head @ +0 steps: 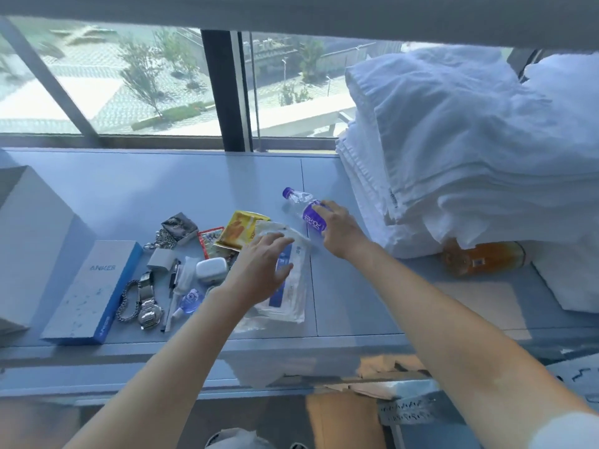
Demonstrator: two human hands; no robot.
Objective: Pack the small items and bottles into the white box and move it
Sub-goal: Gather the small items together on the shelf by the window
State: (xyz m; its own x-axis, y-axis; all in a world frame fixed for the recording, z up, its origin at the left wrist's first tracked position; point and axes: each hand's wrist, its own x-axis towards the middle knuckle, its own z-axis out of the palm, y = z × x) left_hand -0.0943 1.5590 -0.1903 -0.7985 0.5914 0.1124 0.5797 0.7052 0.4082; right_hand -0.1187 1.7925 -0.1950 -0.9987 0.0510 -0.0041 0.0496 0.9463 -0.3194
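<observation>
My right hand (337, 228) is down on the water bottle (306, 210), which lies on its side on the window ledge (162, 189), purple cap pointing toward the glass; my fingers curl over its purple label, grasping it. The bottle lies toward the ledge's back right, just beside the stack of folded white towels (470, 157).

My left hand (259, 267) hovers with fingers spread and relaxed over a flat white packet (291, 296) with blue print (whether the fingertips touch it I cannot tell). That packet lies near the ledge's front edge, about midway along.

Just behind the packet sit a yellow snack wrapper (241, 230) and a small red sachet (210, 238). To the left are white earbuds in their case (211, 268), a pen (173, 286), a small round bottle with a blue label (191, 301), a metal wristwatch (149, 306), a chain bracelet (126, 303) and a crumpled silver foil packet (180, 226). Left again lies an Anker box (94, 290), blue along one side, close to the front edge.

The white box (29, 241) stands at the ledge's far left end, partly out of frame. An orange drink bottle (483, 260) lies on its side at the right, tucked under the overhanging towels.
</observation>
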